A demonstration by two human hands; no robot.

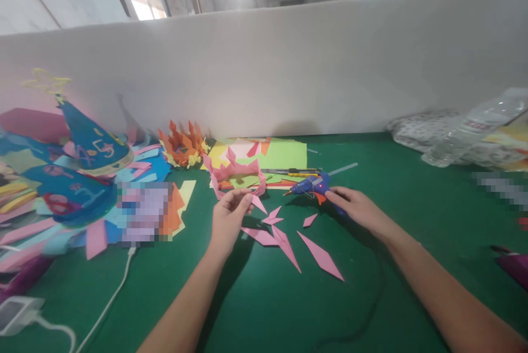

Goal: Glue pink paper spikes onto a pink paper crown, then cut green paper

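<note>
Between the thumb and fingers of my left hand [234, 211] is a small pink paper diamond [259, 204]. My right hand [353, 207] grips a blue hot glue gun [307, 185] with an orange trigger; its tip points left, apart from the paper, and a clear glue stick [342, 168] juts from its back. A pink paper crown [237, 174] stands just behind my left hand. Several loose pink diamonds lie on the table below my hands, among them a long one [320, 255] and a small one [310, 220].
An orange paper crown [183, 144] stands at the back beside coloured sheets [284, 152] and a cutter knife [303, 172]. Blue party hats [97, 144] and paper strips fill the left. A white cable [113, 298] runs front left. A plastic bottle [474, 127] lies back right.
</note>
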